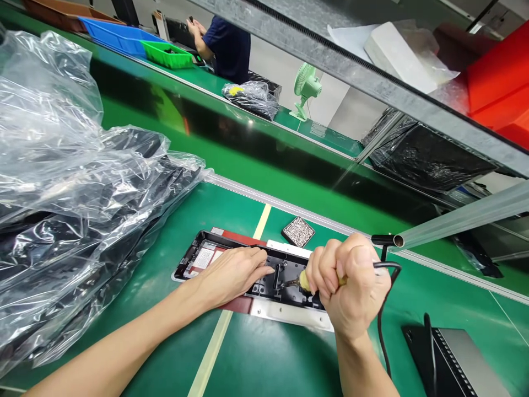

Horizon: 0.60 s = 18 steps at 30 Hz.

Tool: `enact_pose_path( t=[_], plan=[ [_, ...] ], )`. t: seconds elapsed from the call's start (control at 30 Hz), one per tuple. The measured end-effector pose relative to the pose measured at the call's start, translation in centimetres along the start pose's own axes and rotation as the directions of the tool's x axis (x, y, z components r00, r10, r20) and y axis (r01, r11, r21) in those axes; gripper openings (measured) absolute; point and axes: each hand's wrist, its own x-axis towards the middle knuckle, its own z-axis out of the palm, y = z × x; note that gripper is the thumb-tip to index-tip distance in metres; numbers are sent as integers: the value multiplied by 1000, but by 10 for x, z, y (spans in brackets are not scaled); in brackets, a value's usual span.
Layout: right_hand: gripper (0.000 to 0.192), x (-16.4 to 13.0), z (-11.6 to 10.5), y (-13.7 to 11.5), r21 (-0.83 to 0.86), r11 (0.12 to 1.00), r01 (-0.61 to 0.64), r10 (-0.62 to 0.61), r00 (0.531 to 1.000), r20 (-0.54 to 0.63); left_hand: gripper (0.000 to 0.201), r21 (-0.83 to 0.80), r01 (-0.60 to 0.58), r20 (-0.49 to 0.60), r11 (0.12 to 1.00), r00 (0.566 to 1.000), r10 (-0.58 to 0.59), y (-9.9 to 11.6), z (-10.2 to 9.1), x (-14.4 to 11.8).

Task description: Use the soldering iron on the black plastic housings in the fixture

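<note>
A long black plastic housing (198, 255) lies in a fixture with red and silver edges on the green table. My left hand (231, 273) rests flat on the middle of the housing, fingers pressing it down. My right hand (351, 281) is clenched in a fist on a corded tool with a yellowish handle (305, 280). The tool's metal tip (290, 283) points left into the housing, close to my left fingertips. A black cord (382, 314) runs from the tool down past my right wrist.
Big clear plastic bags of black parts (74, 209) fill the left. A small speckled square tray (298, 231) sits behind the housing. A dark device (446, 358) lies at bottom right. Across the conveyor stand a green fan (306, 88), blue and green bins (124, 36) and another person (225, 47).
</note>
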Motion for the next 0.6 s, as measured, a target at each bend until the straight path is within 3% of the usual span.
enact_pose_path(
  t=[0.6],
  plan=[
    [36, -1, 1, 14, -18, 999, -47, 48, 998, 43, 33, -36, -35, -57, 999, 998, 33, -1, 2, -1]
  ],
)
